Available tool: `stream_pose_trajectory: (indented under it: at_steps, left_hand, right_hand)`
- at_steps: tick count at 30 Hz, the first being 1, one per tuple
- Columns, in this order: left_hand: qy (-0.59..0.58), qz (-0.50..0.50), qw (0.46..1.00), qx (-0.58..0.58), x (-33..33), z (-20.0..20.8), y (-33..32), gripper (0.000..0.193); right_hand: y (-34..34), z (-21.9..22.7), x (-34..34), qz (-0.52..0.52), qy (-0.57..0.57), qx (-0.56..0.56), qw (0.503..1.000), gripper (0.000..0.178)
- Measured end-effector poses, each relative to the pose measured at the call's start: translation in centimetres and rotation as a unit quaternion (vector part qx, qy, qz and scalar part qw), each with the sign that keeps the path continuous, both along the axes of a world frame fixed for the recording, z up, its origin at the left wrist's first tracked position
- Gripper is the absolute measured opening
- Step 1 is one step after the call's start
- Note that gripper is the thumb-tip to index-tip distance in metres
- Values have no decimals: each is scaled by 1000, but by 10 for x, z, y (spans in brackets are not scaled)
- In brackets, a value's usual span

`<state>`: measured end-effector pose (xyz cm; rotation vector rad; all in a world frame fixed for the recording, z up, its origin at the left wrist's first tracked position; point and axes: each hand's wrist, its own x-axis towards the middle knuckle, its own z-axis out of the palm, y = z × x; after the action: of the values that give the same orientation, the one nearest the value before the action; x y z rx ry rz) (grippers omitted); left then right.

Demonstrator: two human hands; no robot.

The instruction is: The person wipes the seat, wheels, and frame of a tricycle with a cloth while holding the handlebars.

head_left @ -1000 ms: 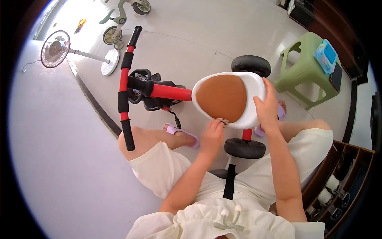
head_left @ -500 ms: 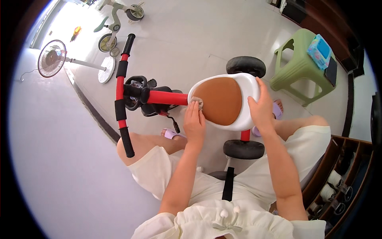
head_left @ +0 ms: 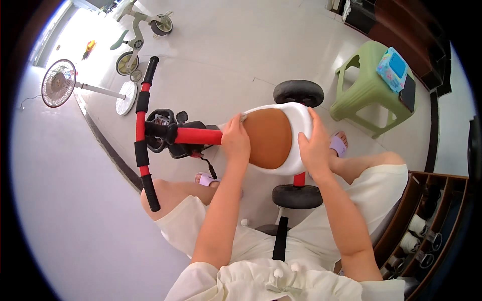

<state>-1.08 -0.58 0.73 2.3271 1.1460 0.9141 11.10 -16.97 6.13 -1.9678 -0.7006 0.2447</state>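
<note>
A child's tricycle with a red frame (head_left: 200, 136) stands before me, its handlebar (head_left: 142, 131) to the left. Its white seat (head_left: 300, 120) carries a brown pad (head_left: 271, 138). Over the seat's front end, beside the red tube, lies my left hand (head_left: 235, 140), fingers bent over the edge. A bit of a greyish wipe (head_left: 243, 118) shows at its fingertips; the rest is hidden under the hand. My right hand (head_left: 315, 145) grips the rear rim of the seat, thumb on top and fingers round the far side.
Black rear wheels (head_left: 298, 93) flank the seat. At the right stands a green stool (head_left: 354, 90) with a pack of wipes (head_left: 392, 69) and a dark phone (head_left: 407, 93). A shoe rack (head_left: 409, 200) is near right; a fan (head_left: 59, 83) and a balance bike (head_left: 136, 30) stand far left.
My left hand has slid with the wipe from the pad's front edge to the seat's far front rim. My right hand keeps its hold. The whole view has shifted slightly.
</note>
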Motion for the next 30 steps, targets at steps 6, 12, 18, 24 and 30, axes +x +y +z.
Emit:
stream_pose_trajectory:
  at_steps: [6, 12, 18, 24, 30]
  left_hand:
    - [80, -153, 985, -12, 77, -2, -25, 11]
    - [113, -177, 978, 12, 80, -4, -14, 11]
    - [210, -161, 963, -55, 80, 11, 14, 17]
    - [175, -93, 979, -52, 46, 2, 32, 21]
    - [165, -39, 977, -131, -8, 10, 56, 23]
  right_hand:
    - [0, -7, 2, 2, -15, 6, 1000, 59]
    - [-2, -6, 12, -8, 26, 8, 1000, 58]
    - [2, -3, 15, -2, 45, -11, 999, 58]
    - [7, -5, 16, 1, 79, -20, 997, 61]
    - [10, -7, 20, 8, 67, -13, 998, 62]
